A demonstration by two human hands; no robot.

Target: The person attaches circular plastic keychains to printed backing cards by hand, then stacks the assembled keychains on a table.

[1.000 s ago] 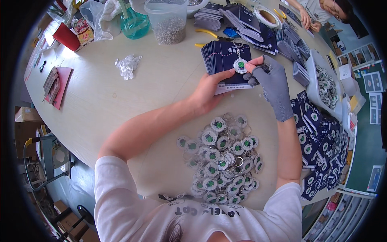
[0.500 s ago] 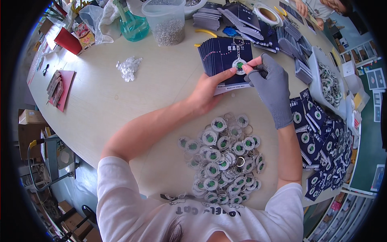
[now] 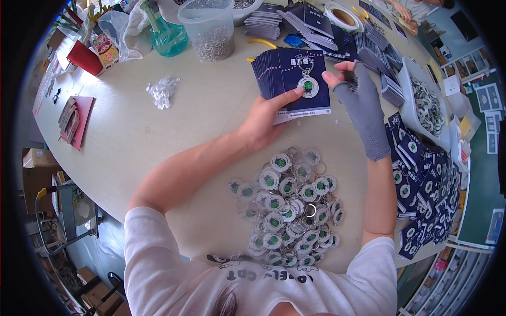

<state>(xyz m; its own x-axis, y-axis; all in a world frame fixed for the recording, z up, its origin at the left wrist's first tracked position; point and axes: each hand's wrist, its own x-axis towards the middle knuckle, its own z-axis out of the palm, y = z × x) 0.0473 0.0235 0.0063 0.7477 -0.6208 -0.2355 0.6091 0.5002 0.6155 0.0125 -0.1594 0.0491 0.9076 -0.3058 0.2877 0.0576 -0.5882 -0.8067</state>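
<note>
Now seated flat on the top dark card (image 3: 295,87), round keychain (image 3: 308,86) pressed by left hand (image 3: 262,122) fingertips, no longer pinched by gloved right hand (image 3: 358,100), fingers half-open and lifting off, mounting seemingly finished.

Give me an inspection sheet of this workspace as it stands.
Surface: pale round table, crowded at its far and right edges.
Job's things: round keychain lying on the top dark blue card of a fanned stack; loose keychain pile near the person.
Clutter: clear tub of metal rings, teal spray bottle, red cup, tape roll, crumpled plastic bags, finished cards at right.
Grippers: bare left hand pins the card; gloved right hand, fingers at the keychain.
Cables: nothing seen.
Surroundings: another person's hand at the far edge; boxes on the floor at left.
</note>
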